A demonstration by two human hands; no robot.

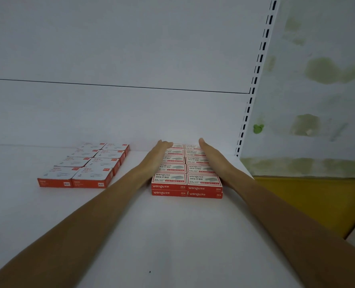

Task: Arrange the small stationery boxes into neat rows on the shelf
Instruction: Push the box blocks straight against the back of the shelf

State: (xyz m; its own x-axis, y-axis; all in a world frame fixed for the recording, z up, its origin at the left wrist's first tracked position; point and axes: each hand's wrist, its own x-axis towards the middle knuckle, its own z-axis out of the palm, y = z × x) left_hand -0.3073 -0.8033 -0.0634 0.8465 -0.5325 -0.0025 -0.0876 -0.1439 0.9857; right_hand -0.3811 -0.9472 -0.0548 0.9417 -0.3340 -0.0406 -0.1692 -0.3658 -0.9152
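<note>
Flat hands [158, 157] [211, 160] flank staple boxes [179, 169] — apparently touching.

We look from the head, forward and down, close over the shelf [172, 235]; its back panel [131, 48] fills the upper frame.

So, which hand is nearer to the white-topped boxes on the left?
Left. The left hand rests against the wengu stack on its left side, toward the white-topped boxes; the right hand is on the stack's far side.
</note>
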